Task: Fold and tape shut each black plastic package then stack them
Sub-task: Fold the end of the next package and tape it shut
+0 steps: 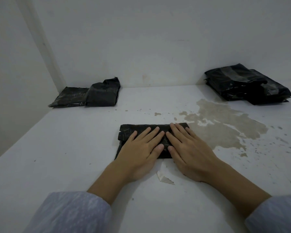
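Now both hands (160,153) flat, pressing package (133,132)

Left hand (141,152) and right hand (190,150) lie flat, fingers straight, thumbs nearly touching.

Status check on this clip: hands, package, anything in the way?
Left hand and right hand flat, pressing the folded package. No tape in view. Stacks far left and far right; nothing in the way.

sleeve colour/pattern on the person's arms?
Pale blue-grey sleeves with a faint white print, seen in the head view.
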A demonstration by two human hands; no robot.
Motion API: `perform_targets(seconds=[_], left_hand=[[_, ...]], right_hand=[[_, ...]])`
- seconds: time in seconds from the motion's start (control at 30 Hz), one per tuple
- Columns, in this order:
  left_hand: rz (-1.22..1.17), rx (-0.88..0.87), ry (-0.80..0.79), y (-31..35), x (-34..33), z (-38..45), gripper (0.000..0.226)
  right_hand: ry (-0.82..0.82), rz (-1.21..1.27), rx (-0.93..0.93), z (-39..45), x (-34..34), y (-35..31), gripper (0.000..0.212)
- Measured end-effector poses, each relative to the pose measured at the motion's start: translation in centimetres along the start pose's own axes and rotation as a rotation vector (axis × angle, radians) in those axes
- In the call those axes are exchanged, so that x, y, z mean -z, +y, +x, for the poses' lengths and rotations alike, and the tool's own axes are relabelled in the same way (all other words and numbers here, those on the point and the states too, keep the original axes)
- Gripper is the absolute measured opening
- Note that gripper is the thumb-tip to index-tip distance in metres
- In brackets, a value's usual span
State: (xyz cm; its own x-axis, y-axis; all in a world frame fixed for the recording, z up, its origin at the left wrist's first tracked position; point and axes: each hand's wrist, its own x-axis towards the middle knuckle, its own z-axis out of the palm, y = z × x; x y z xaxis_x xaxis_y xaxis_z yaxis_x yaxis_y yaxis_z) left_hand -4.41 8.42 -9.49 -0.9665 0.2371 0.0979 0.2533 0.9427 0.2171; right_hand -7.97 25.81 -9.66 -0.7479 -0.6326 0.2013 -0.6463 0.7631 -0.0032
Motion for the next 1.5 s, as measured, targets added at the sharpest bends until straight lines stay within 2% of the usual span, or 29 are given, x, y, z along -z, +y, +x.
perform_targets(seconds=[0.07,0.2,0.27,0.37,0.43,0.47,0.57,0.63,0.9,1.0,1.13,1.23,1.33,1.5], left_hand=[[-0.036,0.005,0.029,-0.1,0.1,-0.1,0.05],[-0.096,0.015,0.075,-0.3,0.3,-0.2,0.055],[-0.049,-0.071,0.052,-0.6,0.4,-0.4,0.055],[0.137,-0.134,0.018,-0.7,-0.1,-0.4,0.075],[0.209,-0.124,0.043,-0.1,-0.1,0.0,0.092],[0.244,-0.139,0.054,0.7,0.0,0.1,0.092],[0.37,-0.184,0.122,3.4,-0.3,0.7,0.076],[0.365,-0.182,0.136,5.9,-0.9,1.2,0.072],[0.259,-0.24,0.041,15.8,-3.1,4.5,0.058],[0.244,-0.205,0.02,18.9,-3.7,5.5,0.075],[0.229,-0.104,-0.015,21.3,-4.7,6.6,0.055],[0.223,-0.05,0.005,22.5,-5.4,7.4,0.056],[0.145,-0.014,0.093,23.5,-6.3,8.3,0.062],[0.134,-0.037,0.263,23.8,-7.8,9.4,0.05]], right_hand=[[-0.074,0.097,-0.031,-0.3,0.2,0.1,0.088],[-0.149,0.19,-0.06,-0.4,0.6,0.0,0.057],[-0.158,0.292,-0.069,-0.6,0.8,0.3,0.055],[-0.119,0.512,-0.105,-1.0,1.3,0.8,0.056],[-0.105,0.49,-0.086,-1.4,1.8,1.2,0.05],[-0.094,0.455,-0.082,-1.7,2.1,1.5,0.048],[-0.069,0.417,-0.14,-3.5,3.5,2.9,0.046],[-0.063,0.41,-0.185,-5.2,4.2,4.4,0.048],[-0.003,0.344,-0.32,-12.6,6.2,11.7,0.043],[0.013,0.355,-0.298,-14.2,7.2,14.2,0.037],[0.201,0.44,-0.374,-14.4,8.5,19.7,0.021],[0.246,0.364,-0.436,-12.8,8.5,24.5,0.021],[0.177,0.327,-0.484,-10.7,7.6,28.4,0.029],[-0.084,0.2,-0.492,-7.7,5.4,32.1,0.047]])
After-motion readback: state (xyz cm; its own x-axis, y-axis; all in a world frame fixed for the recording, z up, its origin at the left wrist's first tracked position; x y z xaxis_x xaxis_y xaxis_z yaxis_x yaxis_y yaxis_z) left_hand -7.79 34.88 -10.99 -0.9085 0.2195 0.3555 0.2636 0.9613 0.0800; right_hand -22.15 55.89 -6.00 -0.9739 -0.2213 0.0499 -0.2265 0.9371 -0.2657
